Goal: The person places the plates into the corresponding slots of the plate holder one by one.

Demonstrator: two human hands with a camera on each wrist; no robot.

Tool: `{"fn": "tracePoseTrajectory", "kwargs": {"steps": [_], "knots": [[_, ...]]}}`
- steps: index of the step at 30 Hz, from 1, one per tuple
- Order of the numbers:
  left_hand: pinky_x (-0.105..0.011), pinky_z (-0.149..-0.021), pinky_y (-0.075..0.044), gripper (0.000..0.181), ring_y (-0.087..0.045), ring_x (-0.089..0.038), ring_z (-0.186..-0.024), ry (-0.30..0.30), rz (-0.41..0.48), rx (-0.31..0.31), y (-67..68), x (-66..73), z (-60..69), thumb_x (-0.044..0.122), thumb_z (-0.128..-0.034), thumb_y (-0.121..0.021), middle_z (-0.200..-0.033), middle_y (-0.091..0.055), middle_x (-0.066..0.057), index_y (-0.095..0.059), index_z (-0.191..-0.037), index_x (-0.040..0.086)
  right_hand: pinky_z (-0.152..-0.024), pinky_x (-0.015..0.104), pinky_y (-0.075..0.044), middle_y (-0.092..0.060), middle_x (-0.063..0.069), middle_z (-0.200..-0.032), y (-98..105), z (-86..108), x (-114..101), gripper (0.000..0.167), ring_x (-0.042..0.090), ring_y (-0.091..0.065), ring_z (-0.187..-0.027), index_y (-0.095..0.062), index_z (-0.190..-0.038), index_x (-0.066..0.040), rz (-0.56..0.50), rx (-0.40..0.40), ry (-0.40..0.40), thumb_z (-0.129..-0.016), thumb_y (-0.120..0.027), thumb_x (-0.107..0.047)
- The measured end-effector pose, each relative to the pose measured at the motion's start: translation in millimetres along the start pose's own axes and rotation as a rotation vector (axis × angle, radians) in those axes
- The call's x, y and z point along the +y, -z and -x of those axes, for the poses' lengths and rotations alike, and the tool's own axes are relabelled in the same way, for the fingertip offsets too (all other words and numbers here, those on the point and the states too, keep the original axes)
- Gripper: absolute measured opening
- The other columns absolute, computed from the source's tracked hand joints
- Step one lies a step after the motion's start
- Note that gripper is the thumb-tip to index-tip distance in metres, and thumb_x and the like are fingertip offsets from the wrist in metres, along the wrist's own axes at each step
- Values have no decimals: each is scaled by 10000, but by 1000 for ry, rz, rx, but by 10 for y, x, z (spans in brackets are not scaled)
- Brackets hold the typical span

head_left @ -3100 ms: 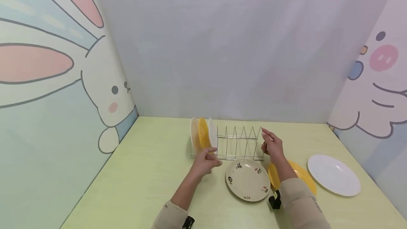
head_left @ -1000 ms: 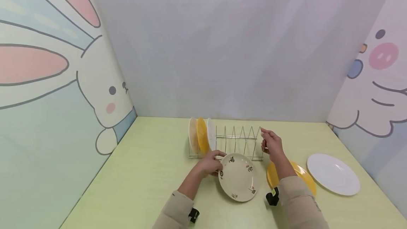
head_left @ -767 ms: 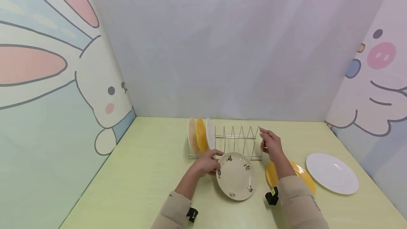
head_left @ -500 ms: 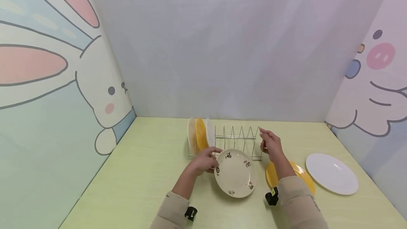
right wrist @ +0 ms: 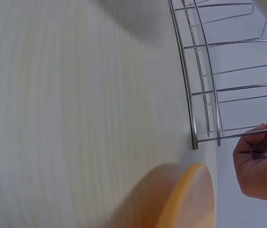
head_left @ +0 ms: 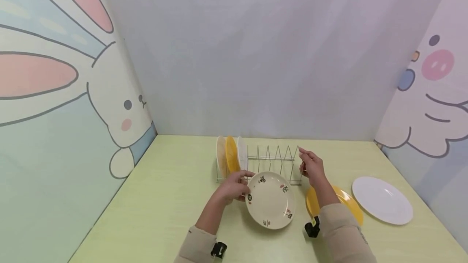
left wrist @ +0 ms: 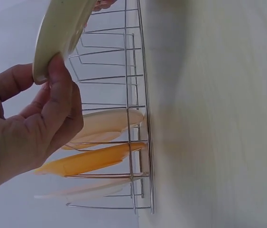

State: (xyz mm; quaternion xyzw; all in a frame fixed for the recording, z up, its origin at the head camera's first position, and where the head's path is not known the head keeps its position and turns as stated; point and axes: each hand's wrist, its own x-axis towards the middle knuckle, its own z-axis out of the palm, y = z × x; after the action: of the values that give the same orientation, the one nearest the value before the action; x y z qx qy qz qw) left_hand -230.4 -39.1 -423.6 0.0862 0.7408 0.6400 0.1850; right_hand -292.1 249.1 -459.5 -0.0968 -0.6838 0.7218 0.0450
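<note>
My left hand (head_left: 232,188) pinches the left rim of a cream plate (head_left: 270,200) with small printed figures, held tilted above the table in front of the wire rack (head_left: 270,158). In the left wrist view, thumb and fingers of the left hand (left wrist: 33,118) grip the edge of the cream plate (left wrist: 59,35). My right hand (head_left: 313,168) holds the rack's right end wire; the right wrist view shows the right hand (right wrist: 263,166) with fingers curled round the wire of the rack (right wrist: 214,90). A white plate (head_left: 242,153), a yellow plate (head_left: 231,153) and a pale plate (head_left: 221,155) stand upright in the rack's left slots.
A yellow plate (head_left: 347,202) lies on the table, partly under my right forearm. To its right lies a white plate (head_left: 382,200). Behind the rack rises a pale curtain (head_left: 256,60), with cartoon-printed panels at both sides.
My left hand, earlier beside the cream plate with fingers apart, now grips its rim. The plate has been lifted and tilted, and has moved left. My right hand has stayed at the rack.
</note>
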Motion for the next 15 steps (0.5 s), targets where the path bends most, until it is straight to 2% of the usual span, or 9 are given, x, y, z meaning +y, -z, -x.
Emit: {"fn": "tracePoseTrajectory", "kwargs": {"steps": [6,15], "knots": [[-363,-560,-538,486,-598,-215,-664,-45,106,50,35,43,95,-124,-777,-552,-805,-486,-117,-553,-1233,42,-497,239,-416,-427,-34,-605,3,11,0,455,80,-418,-512,-437,-1391,-104,-18,7,-16,-964,-510,-245],[-359,-592,-537,502,-628,-236,-716,-136,202,130,64,103,138,-121,-812,-534,-911,-597,-166,-501,-1291,26,-495,235,-425,-429,-32,-611,-12,-27,2,442,80,-426,-516,-454,-1381,-107,-13,24,-17,-964,-508,-244]]}}
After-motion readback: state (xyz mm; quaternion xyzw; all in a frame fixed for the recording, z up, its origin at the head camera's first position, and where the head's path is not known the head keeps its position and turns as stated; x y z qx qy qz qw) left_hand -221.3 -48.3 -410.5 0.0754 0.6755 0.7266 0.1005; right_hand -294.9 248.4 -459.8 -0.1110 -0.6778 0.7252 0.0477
